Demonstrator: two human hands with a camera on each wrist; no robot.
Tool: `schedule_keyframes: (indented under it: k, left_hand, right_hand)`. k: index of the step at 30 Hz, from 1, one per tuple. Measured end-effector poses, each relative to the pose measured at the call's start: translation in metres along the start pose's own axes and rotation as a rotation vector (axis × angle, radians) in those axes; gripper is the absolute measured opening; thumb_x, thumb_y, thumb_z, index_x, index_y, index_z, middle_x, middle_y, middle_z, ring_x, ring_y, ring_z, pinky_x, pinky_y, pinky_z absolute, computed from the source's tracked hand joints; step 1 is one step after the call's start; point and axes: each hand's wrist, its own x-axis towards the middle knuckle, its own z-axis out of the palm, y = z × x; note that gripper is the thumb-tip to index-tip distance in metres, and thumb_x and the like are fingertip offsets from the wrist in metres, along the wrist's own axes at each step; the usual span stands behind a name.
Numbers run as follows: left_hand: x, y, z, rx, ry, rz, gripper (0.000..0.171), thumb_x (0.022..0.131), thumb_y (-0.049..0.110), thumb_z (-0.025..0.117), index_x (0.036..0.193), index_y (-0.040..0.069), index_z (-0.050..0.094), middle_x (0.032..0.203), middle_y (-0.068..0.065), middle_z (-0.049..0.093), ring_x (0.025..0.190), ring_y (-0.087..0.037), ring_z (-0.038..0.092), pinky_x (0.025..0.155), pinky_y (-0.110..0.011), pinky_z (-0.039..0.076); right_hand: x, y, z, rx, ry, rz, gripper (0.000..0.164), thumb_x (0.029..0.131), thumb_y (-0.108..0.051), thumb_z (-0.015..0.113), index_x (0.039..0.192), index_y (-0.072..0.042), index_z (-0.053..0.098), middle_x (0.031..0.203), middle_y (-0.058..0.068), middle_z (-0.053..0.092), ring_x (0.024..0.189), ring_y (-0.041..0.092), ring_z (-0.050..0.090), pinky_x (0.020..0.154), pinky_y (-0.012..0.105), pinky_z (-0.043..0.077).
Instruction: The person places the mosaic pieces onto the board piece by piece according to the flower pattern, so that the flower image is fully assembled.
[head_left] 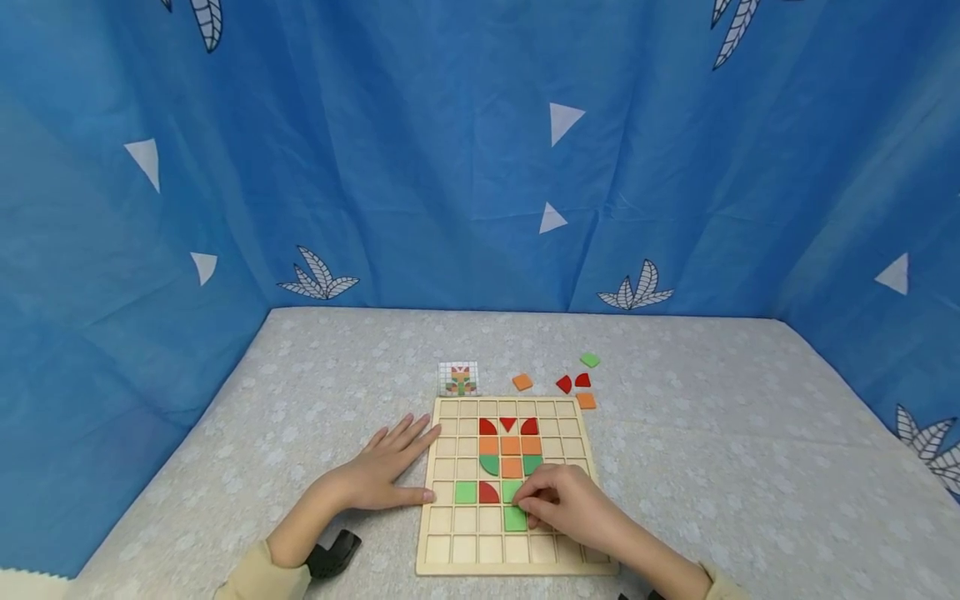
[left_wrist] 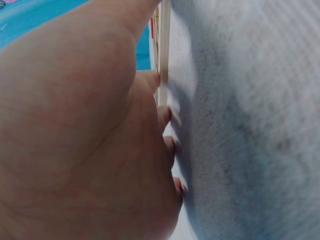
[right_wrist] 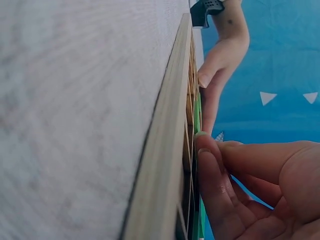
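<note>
A wooden grid board (head_left: 467, 550) lies on the table, with red, orange and green tiles set in several of its cells. My right hand (head_left: 566, 500) is over its lower right part, thumb and index fingertips pinched together at a light green square tile (head_left: 512, 487) and partly covering it. Just below is another light green square tile (head_left: 515, 519). In the right wrist view the pinching fingers (right_wrist: 212, 170) are close against the board's surface. My left hand (head_left: 382, 471) rests flat beside the board, fingers spread, with thumb and index fingertip at its left edge.
Behind the board lies a small pattern card (head_left: 458, 379). Loose tiles are at the back right: an orange square (head_left: 522, 382), a red quarter circle (head_left: 565, 384), a green square (head_left: 590, 360) and others. A blue curtain (head_left: 450, 167) surrounds the table.
</note>
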Motion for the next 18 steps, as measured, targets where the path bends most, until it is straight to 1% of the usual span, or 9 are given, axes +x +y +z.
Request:
schedule_keyframes:
  k: [7,13,18]
  left_hand:
    - [0.0000,0.0006,-0.0013,-0.003,-0.013,-0.021,0.088,0.086,0.058,0.056,0.151,0.012,0.019,0.154,-0.015,0.008,0.139,-0.036,0.000,0.104,-0.061,0.001]
    - [0.0003,-0.0011,0.0008,0.005,0.008,-0.001,0.088,0.086,0.056,0.058,0.151,0.012,0.019,0.154,-0.016,0.010,0.138,-0.037,0.003,0.103,-0.061,0.003]
    - [0.0009,0.0000,-0.0010,-0.006,0.003,-0.002,0.088,0.086,0.055,0.059,0.151,0.011,0.020,0.154,-0.017,0.009,0.138,-0.037,0.002,0.103,-0.062,0.002]
  right_hand:
    - [0.0008,0.0002,-0.0005,0.015,-0.001,0.009,0.009,0.088,-0.002,0.064,0.088,-0.008,0.072,0.082,0.000,0.059,0.063,0.013,0.064,0.055,0.028,0.052]
    - [0.0002,0.0023,-0.0015,0.028,-0.006,0.009,0.010,0.088,0.001,0.063,0.090,-0.006,0.071,0.083,0.002,0.060,0.063,0.014,0.064,0.058,0.029,0.053]
    - [-0.0002,0.0014,-0.0021,0.034,0.005,0.013,0.011,0.087,0.002,0.063,0.090,-0.005,0.071,0.083,0.003,0.061,0.064,0.015,0.064,0.059,0.029,0.053]
